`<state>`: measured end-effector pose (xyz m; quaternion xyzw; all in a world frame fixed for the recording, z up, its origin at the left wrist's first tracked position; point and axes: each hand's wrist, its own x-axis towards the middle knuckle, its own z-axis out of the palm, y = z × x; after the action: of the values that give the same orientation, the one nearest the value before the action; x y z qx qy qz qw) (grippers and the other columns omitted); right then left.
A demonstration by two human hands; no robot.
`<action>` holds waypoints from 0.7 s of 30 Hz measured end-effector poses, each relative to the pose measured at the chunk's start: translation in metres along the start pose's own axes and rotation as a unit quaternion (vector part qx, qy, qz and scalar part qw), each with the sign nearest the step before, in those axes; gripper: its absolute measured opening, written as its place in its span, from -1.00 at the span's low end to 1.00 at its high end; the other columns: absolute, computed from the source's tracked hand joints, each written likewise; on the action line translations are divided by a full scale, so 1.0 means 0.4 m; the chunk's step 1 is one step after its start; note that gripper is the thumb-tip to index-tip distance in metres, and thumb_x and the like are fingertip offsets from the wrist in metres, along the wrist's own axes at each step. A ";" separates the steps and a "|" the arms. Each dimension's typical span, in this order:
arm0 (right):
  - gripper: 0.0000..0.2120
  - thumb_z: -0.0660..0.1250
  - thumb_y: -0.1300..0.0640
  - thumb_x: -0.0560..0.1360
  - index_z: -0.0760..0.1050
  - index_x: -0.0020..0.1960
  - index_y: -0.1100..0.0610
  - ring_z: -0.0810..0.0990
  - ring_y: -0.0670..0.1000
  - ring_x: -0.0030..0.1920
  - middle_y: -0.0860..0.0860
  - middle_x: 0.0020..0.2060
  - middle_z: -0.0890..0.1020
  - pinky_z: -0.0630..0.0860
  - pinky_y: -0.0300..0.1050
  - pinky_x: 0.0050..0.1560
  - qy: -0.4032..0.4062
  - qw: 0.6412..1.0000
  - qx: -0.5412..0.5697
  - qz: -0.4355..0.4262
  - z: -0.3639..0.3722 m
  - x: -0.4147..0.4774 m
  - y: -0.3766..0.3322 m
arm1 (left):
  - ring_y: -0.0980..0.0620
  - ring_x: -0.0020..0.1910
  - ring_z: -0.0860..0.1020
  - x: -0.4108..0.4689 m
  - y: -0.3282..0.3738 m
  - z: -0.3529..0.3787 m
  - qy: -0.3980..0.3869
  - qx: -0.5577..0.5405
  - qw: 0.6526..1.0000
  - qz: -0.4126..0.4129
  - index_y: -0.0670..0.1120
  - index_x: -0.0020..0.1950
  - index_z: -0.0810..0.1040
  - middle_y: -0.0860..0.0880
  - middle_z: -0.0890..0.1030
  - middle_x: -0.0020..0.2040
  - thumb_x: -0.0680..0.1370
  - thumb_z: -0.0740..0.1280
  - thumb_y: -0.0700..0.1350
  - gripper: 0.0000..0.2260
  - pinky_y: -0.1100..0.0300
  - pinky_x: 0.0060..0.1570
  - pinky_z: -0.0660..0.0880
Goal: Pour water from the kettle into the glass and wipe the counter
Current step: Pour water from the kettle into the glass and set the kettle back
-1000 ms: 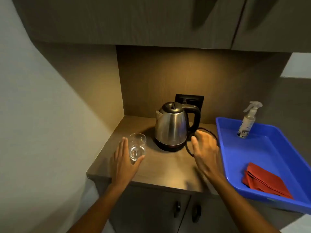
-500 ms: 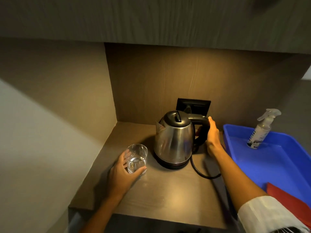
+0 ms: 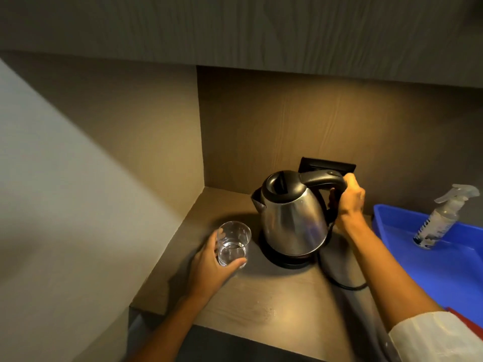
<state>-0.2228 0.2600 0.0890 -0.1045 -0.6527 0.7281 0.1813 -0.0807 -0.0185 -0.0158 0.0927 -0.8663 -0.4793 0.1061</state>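
Observation:
A steel kettle [image 3: 291, 220] with a black lid and handle is tilted a little to the left, lifting off its black base [image 3: 285, 258]. My right hand [image 3: 347, 199] is closed around the kettle's handle. A clear glass [image 3: 233, 242] with a little water in it stands on the brown counter [image 3: 261, 307], left of the kettle. My left hand [image 3: 211, 265] wraps around the glass from the near side. A red cloth [image 3: 467, 318] shows only as a corner at the right edge, mostly hidden by my sleeve.
A blue tray [image 3: 407, 246] sits to the right with a spray bottle [image 3: 439, 218] standing in it. The kettle's black cord [image 3: 339, 282] loops on the counter. A black wall socket [image 3: 326, 165] is behind the kettle. Walls close the left and back; cabinets hang overhead.
My right hand went from the counter to the kettle's handle and closed on it; the kettle now tilts off its base. My left hand closed around the glass. The view moved closer.

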 end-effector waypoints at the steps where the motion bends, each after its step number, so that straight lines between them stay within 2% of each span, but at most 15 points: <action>1: -0.67 0.22 -0.13 0.28 0.46 -0.57 0.02 0.38 -0.07 -0.55 -0.09 -0.62 0.42 0.29 -0.23 -0.51 -0.010 1.000 -0.020 -0.017 0.008 -0.001 -0.026 | -0.10 0.33 0.52 -0.003 0.000 -0.002 0.003 0.011 1.000 0.000 0.00 0.52 0.25 -0.05 0.49 0.42 0.27 0.58 0.18 -0.09 -0.08 0.21 0.58; 3: -0.65 0.21 -0.09 0.33 0.47 -0.59 0.00 0.41 -0.10 -0.53 -0.15 -0.64 0.44 0.32 -0.22 -0.48 -0.028 0.996 -0.059 -0.054 0.024 -0.002 -0.074 | -0.11 0.32 0.52 -0.005 0.000 -0.003 0.008 0.020 1.000 -0.001 0.00 0.52 0.26 -0.07 0.50 0.41 0.25 0.56 0.24 -0.07 -0.09 0.20 0.58; 5: -0.63 0.20 -0.07 0.35 0.44 -0.61 -0.01 0.39 -0.06 -0.48 -0.15 -0.64 0.43 0.32 -0.13 -0.41 -0.043 0.990 -0.104 -0.082 0.036 -0.012 -0.114 | -0.11 0.33 0.52 -0.007 -0.003 -0.007 0.008 0.026 1.000 0.005 0.00 0.51 0.27 -0.06 0.51 0.40 0.24 0.55 0.27 -0.06 -0.09 0.21 0.57; 9: -0.61 0.17 -0.15 0.29 0.43 -0.60 0.04 0.37 0.00 -0.47 -0.10 -0.67 0.42 0.31 -0.01 -0.30 -0.058 0.968 -0.210 -0.125 0.072 -0.046 -0.181 | -0.04 0.31 0.54 -0.008 -0.008 -0.011 0.015 0.032 0.999 0.032 0.03 0.50 0.28 -0.01 0.53 0.39 0.26 0.56 0.24 -0.10 -0.04 0.20 0.58; 12: -0.56 0.16 -0.18 0.34 0.36 -0.55 0.10 0.36 0.02 -0.49 -0.04 -0.62 0.38 0.32 -0.07 -0.36 -0.052 0.933 -0.306 -0.182 0.099 -0.079 -0.211 | -0.04 0.31 0.53 -0.008 -0.007 -0.012 0.015 0.031 0.999 0.040 0.04 0.50 0.28 -0.01 0.53 0.38 0.27 0.55 0.24 -0.12 -0.03 0.20 0.58; 16: -0.54 0.15 -0.16 0.40 0.30 -0.58 0.07 0.34 -0.02 -0.54 -0.04 -0.63 0.35 0.30 -0.15 -0.39 -0.064 0.889 -0.372 -0.257 0.119 -0.110 -0.219 | -0.07 0.30 0.54 -0.009 -0.005 -0.010 0.019 0.043 0.998 0.045 0.03 0.51 0.25 -0.04 0.54 0.37 0.29 0.53 0.26 -0.10 -0.02 0.20 0.58; 21: -0.54 0.14 -0.15 0.42 0.30 -0.57 0.06 0.32 -0.03 -0.54 -0.02 -0.63 0.32 0.28 -0.19 -0.42 -0.070 0.868 -0.396 -0.291 0.129 -0.124 -0.212 | -0.05 0.30 0.54 -0.007 -0.011 -0.009 0.018 0.048 0.997 0.051 0.00 0.51 0.26 -0.04 0.54 0.38 0.30 0.52 0.26 -0.11 0.00 0.21 0.57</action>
<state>-0.1866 0.1999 0.1753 0.0786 -0.8981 0.3285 0.2817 -0.0766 -0.0229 -0.0181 0.0619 -0.8899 -0.4294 0.1410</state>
